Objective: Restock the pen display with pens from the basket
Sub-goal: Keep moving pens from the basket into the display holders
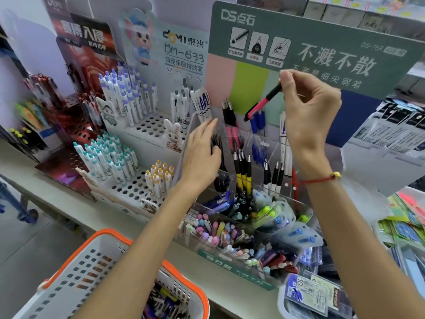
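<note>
fingertips (286,82) of the right hand (308,111) pinch the black upper end of a pink pen (264,101), whose long axis slants down and leftward away from them, lower tip hanging just above the clear pen display (243,143). directly below that tip, a rear compartment holds other pink pens (233,138), probably the slot it belongs in. the right wrist is raised and bent, fingers curled downward. the left hand (202,153) is nearer the display, fingers straight and relaxed, holding nothing, resting by its left wall. behind both forearms, nearest the body, sits the basket (76,275) with more pens.
</note>
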Demonstrator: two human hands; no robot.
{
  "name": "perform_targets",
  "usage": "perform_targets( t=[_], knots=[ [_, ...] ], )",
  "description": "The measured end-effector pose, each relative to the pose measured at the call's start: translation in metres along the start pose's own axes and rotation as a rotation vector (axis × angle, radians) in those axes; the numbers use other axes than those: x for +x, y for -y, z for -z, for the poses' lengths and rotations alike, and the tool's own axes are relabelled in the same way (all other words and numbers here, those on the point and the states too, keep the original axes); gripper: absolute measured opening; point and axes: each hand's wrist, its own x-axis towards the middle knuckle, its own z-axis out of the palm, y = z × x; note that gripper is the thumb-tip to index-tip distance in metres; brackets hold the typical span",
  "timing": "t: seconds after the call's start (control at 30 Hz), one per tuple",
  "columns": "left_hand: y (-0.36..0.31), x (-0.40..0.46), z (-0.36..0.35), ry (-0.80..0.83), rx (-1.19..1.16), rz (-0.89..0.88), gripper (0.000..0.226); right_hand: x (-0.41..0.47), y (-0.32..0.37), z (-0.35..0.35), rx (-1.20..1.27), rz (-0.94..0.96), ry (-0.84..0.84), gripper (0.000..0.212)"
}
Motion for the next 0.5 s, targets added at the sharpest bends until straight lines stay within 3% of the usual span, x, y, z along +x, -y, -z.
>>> perform_targets(
  t=[0.07,0.17,0.33,0.5],
  knots=[
    [0.004,0.011,-0.003,0.051,0.251,-0.056,0.070,0.001,-0.003,-0.009,-0.064,0.098,-0.007,0.021],
    [0.006,0.017,-0.007,0.067,0.418,-0.093,0.076,0.002,-0.006,-0.020,-0.119,0.195,0.004,0.022],
    [0.014,0.015,-0.009,0.029,0.571,-0.144,0.081,0.005,-0.017,-0.035,-0.401,0.189,0.241,0.027],
    [0.019,0.017,-0.009,0.058,0.597,-0.168,0.088,-0.005,-0.041,-0.044,-0.539,0.287,0.336,0.023]
  ],
)
